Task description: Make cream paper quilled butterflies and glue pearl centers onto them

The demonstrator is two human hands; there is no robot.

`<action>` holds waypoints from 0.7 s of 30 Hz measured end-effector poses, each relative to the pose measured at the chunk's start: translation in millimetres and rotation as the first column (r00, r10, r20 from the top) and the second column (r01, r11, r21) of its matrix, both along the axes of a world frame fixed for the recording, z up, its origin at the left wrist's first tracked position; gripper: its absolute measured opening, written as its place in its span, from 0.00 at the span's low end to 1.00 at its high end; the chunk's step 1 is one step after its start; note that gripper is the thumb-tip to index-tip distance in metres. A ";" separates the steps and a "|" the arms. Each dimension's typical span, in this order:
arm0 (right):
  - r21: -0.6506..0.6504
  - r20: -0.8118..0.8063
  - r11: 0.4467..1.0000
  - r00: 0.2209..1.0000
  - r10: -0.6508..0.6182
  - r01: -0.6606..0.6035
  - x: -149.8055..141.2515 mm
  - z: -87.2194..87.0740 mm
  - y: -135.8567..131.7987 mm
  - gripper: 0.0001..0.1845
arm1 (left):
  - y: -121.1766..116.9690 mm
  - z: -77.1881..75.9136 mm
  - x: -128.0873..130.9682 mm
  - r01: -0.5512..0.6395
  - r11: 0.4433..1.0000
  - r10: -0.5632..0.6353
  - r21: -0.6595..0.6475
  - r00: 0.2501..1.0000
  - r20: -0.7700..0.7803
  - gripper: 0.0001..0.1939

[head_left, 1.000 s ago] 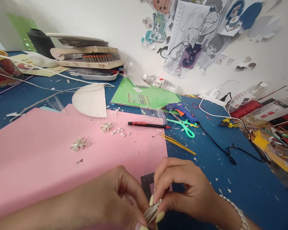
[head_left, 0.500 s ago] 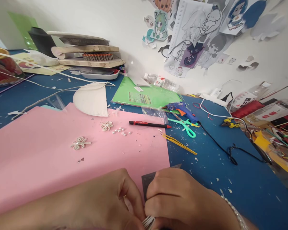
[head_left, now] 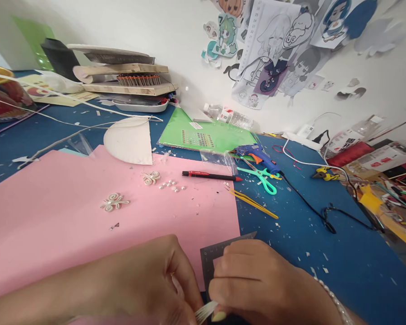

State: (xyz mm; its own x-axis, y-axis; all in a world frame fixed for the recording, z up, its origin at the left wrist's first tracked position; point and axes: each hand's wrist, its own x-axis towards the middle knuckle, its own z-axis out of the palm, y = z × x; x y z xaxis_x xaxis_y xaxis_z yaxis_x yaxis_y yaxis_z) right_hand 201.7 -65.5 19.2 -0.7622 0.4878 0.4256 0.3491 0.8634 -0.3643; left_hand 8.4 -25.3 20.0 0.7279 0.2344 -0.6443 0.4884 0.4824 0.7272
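The grip of the left hand (head_left: 164, 286) and right hand (head_left: 253, 282) is closed on white strands (head_left: 206, 310), held between them at the near edge, ends hidden or cut off. The right hand partly covers a set square (head_left: 207, 268), its marks faint. Far off, the label on a bottle (head_left: 227, 115) is illegible.

Up at one o'clock from centre, drawings (head_left: 270, 40) crowd the wall (head_left: 138, 22), a clear bottle (head_left: 238, 119) lying beneath; out at ten, here's a black cone (head_left: 59, 58) beside stacked boards (head_left: 131, 90); and over at three, yellow-handled pliers (head_left: 325, 174) on the blue table (head_left: 355, 266)
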 end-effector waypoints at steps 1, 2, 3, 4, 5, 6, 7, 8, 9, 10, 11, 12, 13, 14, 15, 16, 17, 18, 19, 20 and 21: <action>0.004 0.007 1.000 1.000 -0.013 0.013 0.6 0.9 0.2 0.20 | 0.4 1.1 0.5 0.010 1.000 -0.010 0.011 1.000 0.002 0.06; 0.008 0.012 1.000 1.000 -0.018 0.017 1.1 1.5 0.3 0.20 | 0.6 2.0 0.8 0.018 1.000 -0.018 0.024 1.000 0.002 0.06; 0.009 0.013 1.000 1.000 -0.016 0.016 1.4 1.7 0.5 0.20 | 0.6 2.8 1.1 0.023 0.999 -0.023 0.035 1.000 -0.002 0.06; 0.009 0.013 1.000 1.000 -0.016 0.016 1.6 1.6 0.8 0.20 | 0.6 3.5 1.3 0.030 0.998 -0.030 0.046 1.000 -0.010 0.07; 0.010 0.010 1.000 1.000 -0.009 0.009 1.6 1.2 1.1 0.20 | 0.5 4.1 1.4 0.035 0.998 -0.034 0.056 0.999 -0.018 0.08; 0.006 0.012 1.000 1.000 -0.003 0.003 1.6 0.7 1.4 0.20 | 0.3 4.5 1.5 0.043 0.997 -0.042 0.062 0.999 -0.021 0.08; -0.003 0.017 1.000 1.000 0.000 0.000 1.5 0.1 1.9 0.20 | 0.1 4.9 1.7 0.039 0.996 -0.038 0.074 0.999 -0.020 0.08; -0.011 0.023 1.000 1.000 -0.001 0.001 1.5 -0.6 2.4 0.21 | -0.2 5.0 1.8 0.034 0.996 -0.033 0.087 0.999 -0.013 0.08; -0.017 0.028 1.000 1.000 -0.006 0.007 1.6 -1.3 3.1 0.21 | -0.6 4.6 2.0 0.029 0.992 -0.028 0.123 1.000 -0.004 0.07; -0.026 0.036 0.999 0.999 -0.025 0.026 1.8 -2.1 3.7 0.21 | -1.1 3.8 2.2 0.023 0.978 -0.023 0.205 1.000 0.001 0.07; -0.036 0.044 0.998 0.998 -0.052 0.053 2.1 -2.9 4.4 0.21 | -1.6 2.3 2.3 0.020 0.945 -0.022 0.326 1.000 0.002 0.08; -0.042 0.048 0.995 0.995 -0.091 0.093 2.4 -3.7 5.1 0.21 | -2.3 0.2 2.2 0.020 0.880 -0.019 0.475 1.000 -0.006 0.09; -0.044 0.049 0.990 0.990 -0.134 0.136 2.7 -4.7 5.7 0.20 | -3.0 -2.4 2.0 0.023 0.776 -0.020 0.630 1.000 -0.012 0.10; -0.048 0.049 0.983 0.983 -0.174 0.177 3.0 -5.7 6.2 0.19 | -3.7 -5.4 1.5 0.024 0.642 -0.026 0.766 1.000 -0.010 0.11; -0.053 0.048 0.975 0.976 -0.212 0.214 3.2 -6.7 6.8 0.18 | -4.3 -8.6 0.8 0.005 0.496 -0.021 0.869 1.000 0.006 0.11; -0.055 0.047 0.968 0.969 -0.242 0.245 3.4 -7.8 7.3 0.18 | -4.8 -11.7 -0.1 -0.023 0.374 -0.023 0.927 0.999 0.034 0.11; -0.060 0.044 0.962 0.964 -0.262 0.265 3.4 -8.8 7.8 0.17 | -5.2 -14.6 -1.0 -0.057 0.273 -0.025 0.960 0.997 0.067 0.11; -0.069 0.044 0.958 0.960 -0.277 0.279 3.5 -9.8 8.4 0.17 | -5.5 -17.0 -2.0 -0.089 0.197 -0.027 0.976 0.995 0.096 0.12; -0.075 0.043 0.955 0.958 -0.283 0.286 3.5 -10.7 9.0 0.16 | -5.7 -18.9 -2.8 -0.113 0.144 -0.033 0.983 0.992 0.118 0.13; -0.075 0.039 0.955 0.958 -0.284 0.287 3.5 -11.4 9.7 0.16 | -5.9 -20.4 -3.5 -0.125 0.107 -0.038 0.986 0.991 0.130 0.14; -0.073 0.034 0.956 0.959 -0.282 0.283 3.6 -11.9 10.4 0.16 | -6.0 -21.4 -4.1 -0.129 0.078 -0.044 0.989 0.990 0.133 0.14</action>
State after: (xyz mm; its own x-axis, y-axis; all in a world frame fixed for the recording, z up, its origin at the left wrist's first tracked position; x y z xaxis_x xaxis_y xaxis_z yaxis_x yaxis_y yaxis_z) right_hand 205.3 -55.1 7.3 -0.5978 0.7148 0.3629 0.5839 0.6984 -0.4139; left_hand 4.3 -31.3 -1.4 0.7252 0.6278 0.2826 0.3819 -0.7084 0.5936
